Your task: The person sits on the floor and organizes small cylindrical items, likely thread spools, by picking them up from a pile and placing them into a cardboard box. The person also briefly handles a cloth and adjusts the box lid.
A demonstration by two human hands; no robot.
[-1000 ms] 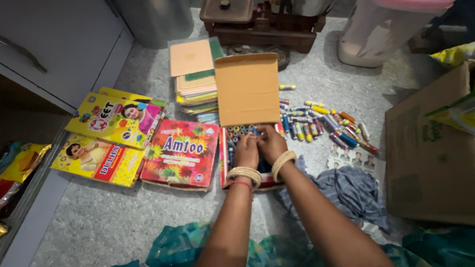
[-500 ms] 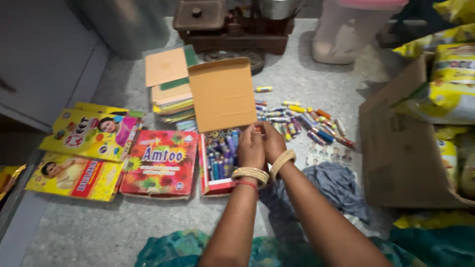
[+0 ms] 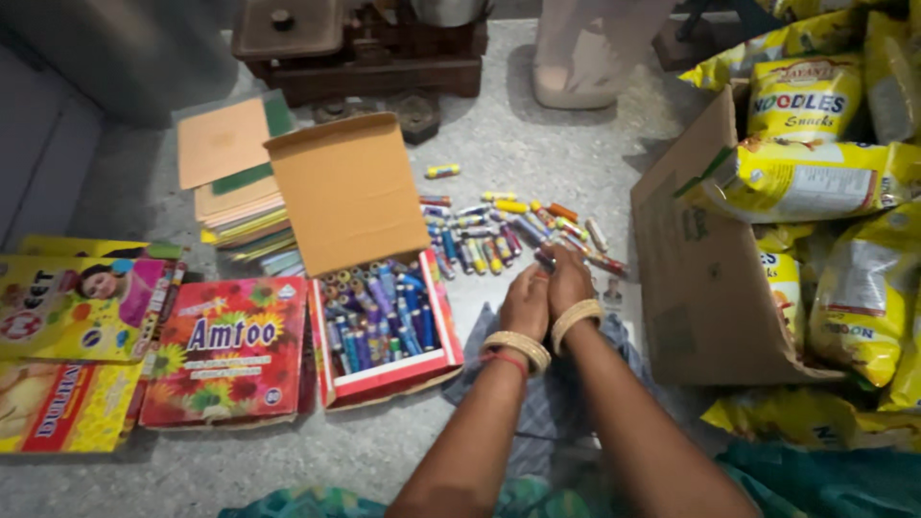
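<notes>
My left hand (image 3: pixel 524 305) and my right hand (image 3: pixel 570 280) are pressed together just right of the open red box (image 3: pixel 384 379). Their fingertips meet on a small thread spool (image 3: pixel 545 257) at the near edge of a loose pile of coloured spools (image 3: pixel 489 230) on the floor. The box holds several upright spools (image 3: pixel 376 305), and its brown lid (image 3: pixel 347 192) stands open behind them. Both wrists wear pale bangles. They hover over a grey cloth (image 3: pixel 556 403).
Flat colourful boxes (image 3: pixel 228 350) lie to the left, with a stack of thin packs (image 3: pixel 235 206) behind them. On the right, a tipped cardboard carton (image 3: pixel 696 278) spills yellow snack packets (image 3: pixel 815 182). A dark weighing scale (image 3: pixel 355 48) and another person's leg (image 3: pixel 576 58) are at the back.
Both hands have left the open box and moved right to the loose spools. The view has swung right, showing the carton of yellow packets.
</notes>
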